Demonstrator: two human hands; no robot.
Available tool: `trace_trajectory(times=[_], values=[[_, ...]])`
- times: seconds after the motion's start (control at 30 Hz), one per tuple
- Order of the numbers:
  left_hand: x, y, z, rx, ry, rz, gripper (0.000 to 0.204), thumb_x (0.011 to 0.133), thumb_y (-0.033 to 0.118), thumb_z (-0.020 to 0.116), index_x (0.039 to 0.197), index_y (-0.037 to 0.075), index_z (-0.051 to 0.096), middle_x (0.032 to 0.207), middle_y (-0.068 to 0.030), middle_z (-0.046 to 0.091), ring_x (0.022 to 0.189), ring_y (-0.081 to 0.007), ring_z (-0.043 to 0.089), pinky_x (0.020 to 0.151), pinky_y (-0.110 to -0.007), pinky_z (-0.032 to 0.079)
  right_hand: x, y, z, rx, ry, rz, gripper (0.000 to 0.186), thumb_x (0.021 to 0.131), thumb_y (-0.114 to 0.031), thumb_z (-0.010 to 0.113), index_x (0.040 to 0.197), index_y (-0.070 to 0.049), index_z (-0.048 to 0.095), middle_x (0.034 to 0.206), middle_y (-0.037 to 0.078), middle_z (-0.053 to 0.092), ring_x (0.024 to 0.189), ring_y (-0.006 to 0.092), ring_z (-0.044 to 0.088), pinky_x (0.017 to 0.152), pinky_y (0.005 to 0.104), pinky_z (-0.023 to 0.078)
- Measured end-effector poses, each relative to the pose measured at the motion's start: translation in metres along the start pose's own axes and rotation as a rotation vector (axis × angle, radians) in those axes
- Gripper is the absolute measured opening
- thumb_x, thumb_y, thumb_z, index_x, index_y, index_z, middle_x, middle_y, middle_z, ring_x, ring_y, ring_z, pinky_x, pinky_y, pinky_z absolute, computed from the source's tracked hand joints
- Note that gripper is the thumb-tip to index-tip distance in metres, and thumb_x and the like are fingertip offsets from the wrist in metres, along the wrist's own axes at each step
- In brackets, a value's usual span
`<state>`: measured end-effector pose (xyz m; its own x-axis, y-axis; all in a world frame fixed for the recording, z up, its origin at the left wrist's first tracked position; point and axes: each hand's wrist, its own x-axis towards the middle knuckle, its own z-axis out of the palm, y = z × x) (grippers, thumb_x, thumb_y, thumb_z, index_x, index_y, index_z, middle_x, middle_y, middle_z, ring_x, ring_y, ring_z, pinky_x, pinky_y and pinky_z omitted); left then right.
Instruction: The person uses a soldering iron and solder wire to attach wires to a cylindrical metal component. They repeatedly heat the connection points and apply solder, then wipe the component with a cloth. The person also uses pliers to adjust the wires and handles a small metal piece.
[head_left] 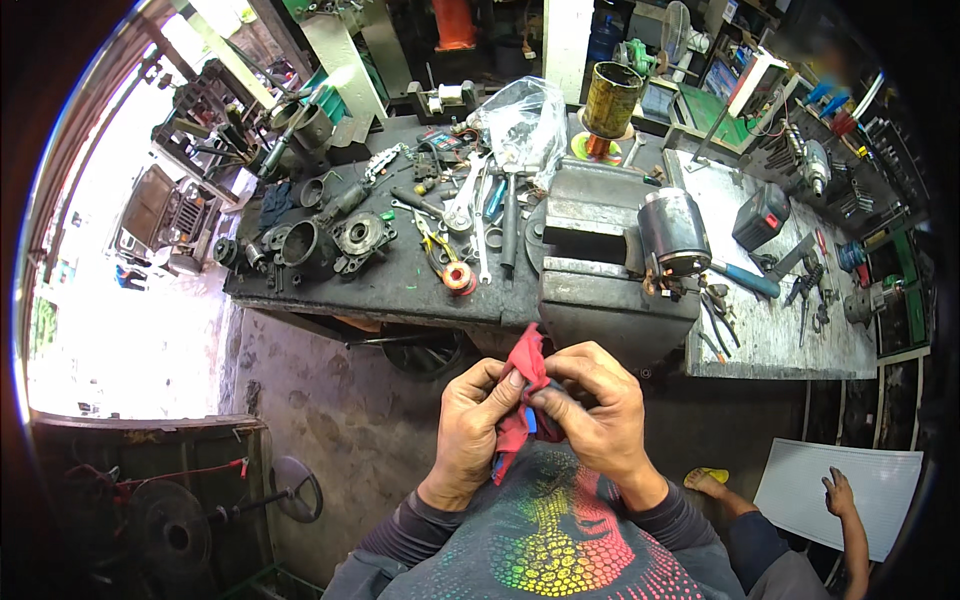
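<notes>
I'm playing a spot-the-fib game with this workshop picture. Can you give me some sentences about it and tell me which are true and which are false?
1. Both hands are pinching a red cloth. True: the left hand and right hand hold it together in front of the person's chest.
2. The red cloth is lying on the workbench. False: it is up in the hands, off the dark workbench.
3. A round grey motor sits on a metal block on the bench. True.
4. The clear plastic bag is on the floor. False: it sits on the bench, behind the wrenches.
5. Another person's hand touches a white board at lower right. True.
</notes>
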<state>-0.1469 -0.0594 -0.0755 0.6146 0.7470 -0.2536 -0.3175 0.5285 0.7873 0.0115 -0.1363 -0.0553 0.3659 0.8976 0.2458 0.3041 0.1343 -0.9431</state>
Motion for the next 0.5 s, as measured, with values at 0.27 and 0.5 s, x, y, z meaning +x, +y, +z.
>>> trace_trajectory(times=[0.27,0.5], values=[[0.000,-0.006,0.022,0.191,0.046,0.185,0.027,0.110,0.021,0.063,0.121,-0.003,0.066,0.107,-0.0042,0.071,0.096,-0.0066,0.063,0.086,-0.023,0.052,0.005,0.012,0.016,0.376,0.172,0.242,0.016,0.097,-0.012,0.080,0.091,-0.003,0.069,0.080,-0.006,0.062,0.073,0.0000,0.051,0.063,0.0192,0.040],[0.009,0.008,-0.005,-0.176,-0.117,-0.098,0.035,0.112,0.023,0.058,0.134,-0.004,0.062,0.123,-0.0115,0.072,0.107,-0.0154,0.071,0.098,-0.031,0.057,0.003,0.023,0.009,0.678,0.164,0.383,0.013,0.101,-0.011,0.075,0.104,0.001,0.074,0.092,0.000,0.072,0.076,0.0027,0.058,0.066,0.0197,0.046]])
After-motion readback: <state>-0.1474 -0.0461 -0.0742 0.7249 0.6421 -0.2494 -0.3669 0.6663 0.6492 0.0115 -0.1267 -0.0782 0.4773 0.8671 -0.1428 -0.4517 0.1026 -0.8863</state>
